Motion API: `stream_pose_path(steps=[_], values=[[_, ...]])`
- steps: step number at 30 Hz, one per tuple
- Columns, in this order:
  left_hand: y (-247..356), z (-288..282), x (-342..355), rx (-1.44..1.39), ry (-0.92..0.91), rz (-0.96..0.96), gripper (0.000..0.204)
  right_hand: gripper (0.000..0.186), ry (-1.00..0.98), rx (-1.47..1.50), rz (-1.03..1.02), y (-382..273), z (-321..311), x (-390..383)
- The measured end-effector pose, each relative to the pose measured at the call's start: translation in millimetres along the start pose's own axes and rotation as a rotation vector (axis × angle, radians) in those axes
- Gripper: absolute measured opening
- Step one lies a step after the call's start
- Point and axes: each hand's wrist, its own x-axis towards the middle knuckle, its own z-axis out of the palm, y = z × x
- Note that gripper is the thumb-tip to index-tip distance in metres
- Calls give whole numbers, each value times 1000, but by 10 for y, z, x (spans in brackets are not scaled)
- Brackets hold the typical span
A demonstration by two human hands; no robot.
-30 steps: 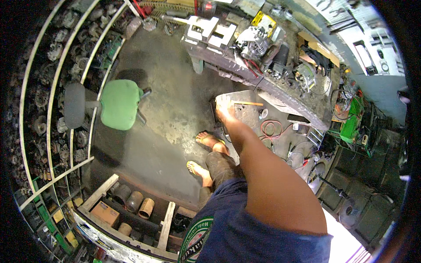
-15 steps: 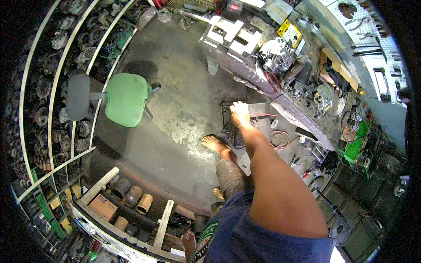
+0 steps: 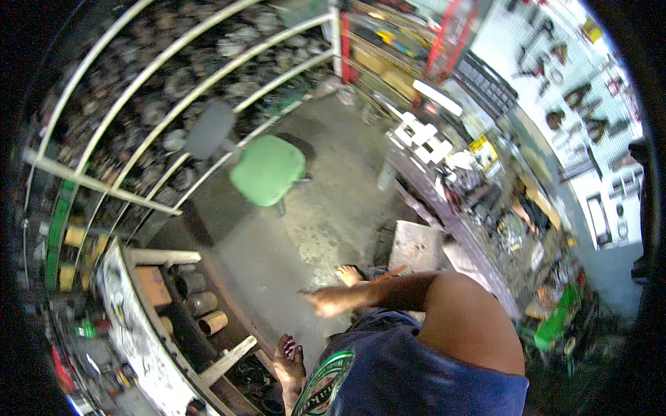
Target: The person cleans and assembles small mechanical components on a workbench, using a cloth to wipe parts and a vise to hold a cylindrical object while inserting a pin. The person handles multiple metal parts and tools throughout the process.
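Showing orange stick just R of R hand, can't tell if gripping; pointing L; holding L hand w/ thumb apart.

A green chair stands at left, beside a white-railed rack filled with metal parts. Near left: a wooden bin holds a cardboard box and cylinders. Right: a cluttered workbench. Far right: a white wall board carries hanging tools.

i'm in a repair workshop: a rack of metal parts upper left, a cluttered workbench right of centre, a pegboard with tools upper right.
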Motion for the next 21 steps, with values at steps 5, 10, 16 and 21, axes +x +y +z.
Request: stream_pose_path(steps=[5,10,16,21], values=[[201,-672,-964,364,324,310,34,106,-329,72,-348,-2059,845,412],[-271,-1356,-2331,536,559,170,18,91,-863,94,-351,-3251,1640,433],[-690,-1393,-3528,157,1075,-3,15,33,-687,-443,-897,-4446,2443,38],[-799,-1565,-4026,-47,1371,-123,13,19,-764,-577,-1141,-5266,3013,36]])
